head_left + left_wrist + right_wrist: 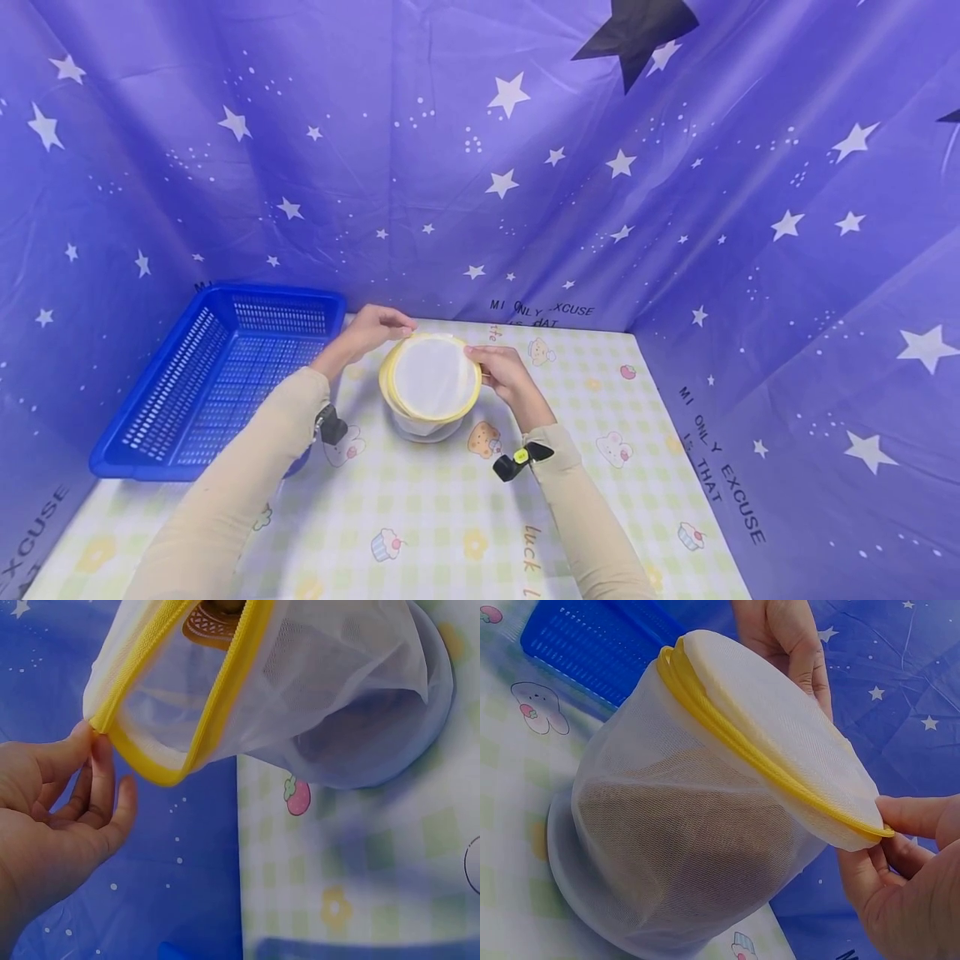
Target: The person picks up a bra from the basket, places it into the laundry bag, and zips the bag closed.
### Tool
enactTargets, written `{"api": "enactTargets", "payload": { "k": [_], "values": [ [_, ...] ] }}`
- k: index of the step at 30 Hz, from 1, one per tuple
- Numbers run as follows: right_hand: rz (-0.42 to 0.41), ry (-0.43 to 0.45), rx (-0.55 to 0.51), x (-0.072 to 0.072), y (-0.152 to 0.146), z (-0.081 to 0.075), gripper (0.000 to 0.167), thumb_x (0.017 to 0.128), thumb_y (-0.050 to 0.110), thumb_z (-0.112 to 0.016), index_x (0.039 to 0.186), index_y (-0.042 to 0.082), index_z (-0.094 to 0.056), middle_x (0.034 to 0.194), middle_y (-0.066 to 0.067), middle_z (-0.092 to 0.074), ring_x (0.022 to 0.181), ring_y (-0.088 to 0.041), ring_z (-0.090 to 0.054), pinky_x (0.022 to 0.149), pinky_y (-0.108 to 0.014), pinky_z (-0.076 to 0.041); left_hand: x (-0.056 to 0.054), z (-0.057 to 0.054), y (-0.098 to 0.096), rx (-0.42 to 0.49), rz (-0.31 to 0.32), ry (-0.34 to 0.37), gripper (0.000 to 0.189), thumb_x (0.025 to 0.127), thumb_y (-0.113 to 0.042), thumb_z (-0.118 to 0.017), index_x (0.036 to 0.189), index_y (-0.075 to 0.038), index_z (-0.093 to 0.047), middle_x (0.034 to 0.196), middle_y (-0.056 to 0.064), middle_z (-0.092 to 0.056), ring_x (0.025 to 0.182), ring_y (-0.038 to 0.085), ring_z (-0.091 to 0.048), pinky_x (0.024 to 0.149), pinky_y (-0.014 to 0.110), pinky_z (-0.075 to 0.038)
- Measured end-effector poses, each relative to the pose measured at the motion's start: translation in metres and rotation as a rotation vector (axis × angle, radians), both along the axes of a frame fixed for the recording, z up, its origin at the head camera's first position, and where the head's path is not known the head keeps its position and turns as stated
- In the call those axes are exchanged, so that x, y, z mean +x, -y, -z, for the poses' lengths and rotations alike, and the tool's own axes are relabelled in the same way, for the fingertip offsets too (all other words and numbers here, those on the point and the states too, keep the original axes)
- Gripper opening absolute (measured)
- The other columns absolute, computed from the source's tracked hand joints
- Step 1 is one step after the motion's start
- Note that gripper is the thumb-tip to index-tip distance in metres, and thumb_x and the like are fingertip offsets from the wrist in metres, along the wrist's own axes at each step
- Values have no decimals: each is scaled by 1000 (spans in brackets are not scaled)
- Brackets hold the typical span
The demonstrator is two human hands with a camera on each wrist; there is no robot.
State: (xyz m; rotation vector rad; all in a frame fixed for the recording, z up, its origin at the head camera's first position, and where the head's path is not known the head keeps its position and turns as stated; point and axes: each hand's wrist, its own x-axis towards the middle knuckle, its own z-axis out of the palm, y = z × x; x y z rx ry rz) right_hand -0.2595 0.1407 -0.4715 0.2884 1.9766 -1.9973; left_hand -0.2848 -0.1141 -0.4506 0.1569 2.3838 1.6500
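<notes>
Yellow zip trim [780, 784] on the mesh bag [433, 379] near the worktop's [420, 500] far edge is pinched by the fingers of both your left hand [371, 327] and your right hand [504, 369], so hold that trim taut between them, keeping loose mesh clear of it.

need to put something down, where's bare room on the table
Free tablecloth lies nearside of the zippered mesh bag, between left sleeve and right sleeve, and from right sleeve to starry curtain. Crowded: left, the blue plastic basket; centre, left hand and right hand pinching the bag.
</notes>
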Motion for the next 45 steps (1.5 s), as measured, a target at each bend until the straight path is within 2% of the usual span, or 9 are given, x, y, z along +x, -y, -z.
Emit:
{"api": "enactTargets", "payload": {
  "k": [6, 16, 23, 30, 36, 45],
  "values": [
    [5, -12, -2, -1, 2, 0, 33, 96, 8, -67, 122, -13, -65, 80, 1, -72, 69, -7, -67, 64, -19, -59, 0, -1, 3, -27, 4, -52, 24, 94, -4, -70, 114, 8, -71, 122, 26, -70, 122, 41, -62, 111, 49, -49],
    [30, -16, -2, -1, 4, 2, 33, 96, 9, -69, 121, -12, -66, 80, 1, -72, 66, -7, -65, 61, -18, -57, 3, 1, 2, -77, -41, -70, 21, 93, -3, -71, 110, 8, -72, 119, 26, -71, 120, 41, -64, 109, 49, -50],
    [75, -4, 3, 1, 5, 3, 32, 93, 8, -72, 121, -9, -68, 95, -8, -77, 72, -9, -68, 67, -21, -60, 4, 5, 2, -66, -77, -41, 17, 93, -2, -71, 107, 7, -73, 117, 24, -72, 120, 40, -63, 109, 48, -51],
    [116, -11, 46, 4, 5, 4, 31, 92, 10, -74, 119, -6, -70, 114, -18, -75, 76, -9, -68, 70, -22, -60, 5, 7, 1, -43, -101, -49, 16, 91, -1, -72, 104, 8, -74, 114, 25, -73, 116, 39, -65, 105, 47, -53],
    [166, -27, 42, 5, 6, 5, 30, 90, 8, -75, 117, -6, -71, 114, -21, -75, 71, -9, -69, 65, -21, -60, 6, 9, 0, -46, -98, -52, 15, 91, 0, -72, 103, 8, -74, 113, 25, -74, 115, 39, -66, 105, 46, -54],
    [189, -30, 31, 6, 7, 5, 31, 90, 8, -75, 117, -6, -71, 116, -21, -74, 73, -9, -70, 69, -22, -61, 4, 11, 1, -51, -88, -76, 13, 90, -1, -73, 100, 7, -75, 109, 23, -75, 113, 39, -67, 104, 46, -54]
  ]
}}
